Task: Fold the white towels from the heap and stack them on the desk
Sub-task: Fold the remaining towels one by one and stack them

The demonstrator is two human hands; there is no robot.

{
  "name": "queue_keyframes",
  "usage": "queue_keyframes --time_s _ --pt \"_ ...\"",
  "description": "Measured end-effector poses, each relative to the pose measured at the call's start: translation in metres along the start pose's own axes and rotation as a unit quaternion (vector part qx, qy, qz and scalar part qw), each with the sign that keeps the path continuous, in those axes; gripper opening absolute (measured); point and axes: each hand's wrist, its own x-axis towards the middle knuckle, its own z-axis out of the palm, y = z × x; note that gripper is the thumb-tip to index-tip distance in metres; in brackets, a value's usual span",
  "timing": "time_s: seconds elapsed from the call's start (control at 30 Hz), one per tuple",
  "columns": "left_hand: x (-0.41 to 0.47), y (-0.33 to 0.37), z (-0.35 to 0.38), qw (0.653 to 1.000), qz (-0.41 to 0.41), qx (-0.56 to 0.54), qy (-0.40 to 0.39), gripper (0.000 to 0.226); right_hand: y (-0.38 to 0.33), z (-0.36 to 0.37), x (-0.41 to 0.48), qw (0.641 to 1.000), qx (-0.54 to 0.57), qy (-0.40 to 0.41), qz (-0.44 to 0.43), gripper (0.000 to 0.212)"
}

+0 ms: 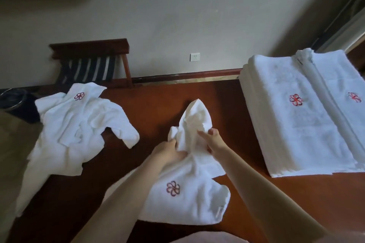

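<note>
Towel point(189, 199): soft, limp, light, bunches easily. Your left hand point(167, 151) and right hand point(214, 141) both pinch its crumpled middle; regrip at corners to spread it.

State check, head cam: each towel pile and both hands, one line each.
held towel: unfolded, bunched, lower part lying on the desk
heap: unfolded, crumpled, on the desk's left side
folded stacks: folded flat, two piles side by side
left hand: grips held towel
right hand: pinches held towel
</note>
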Motion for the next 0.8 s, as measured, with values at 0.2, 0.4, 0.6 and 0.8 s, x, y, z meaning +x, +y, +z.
queue_keyframes --time_s 0.2,0.4,0.6,0.8 --pt "-0.019 0.005 0.004 0.993 0.077 -0.030 -0.085 0.027 -0.026 0.010 -0.006 0.988 -0.117 -0.017 -0.102 0.010" --pt "-0.026 -0.029 -0.027 0.995 0.033 0.070 -0.070 0.017 -0.073 -0.022 -0.029 0.947 -0.222 0.059 -0.224 0.028" --pt "-0.041 -0.026 -0.059 0.991 -0.002 0.074 0.112 0.057 -0.130 -0.035 -0.059 0.936 -0.214 0.051 -0.273 0.021" --pt "-0.069 0.064 -0.074 0.870 0.351 -0.205 0.280 0.095 -0.156 -0.029 -0.096 0.873 -0.323 0.017 -0.365 0.031"
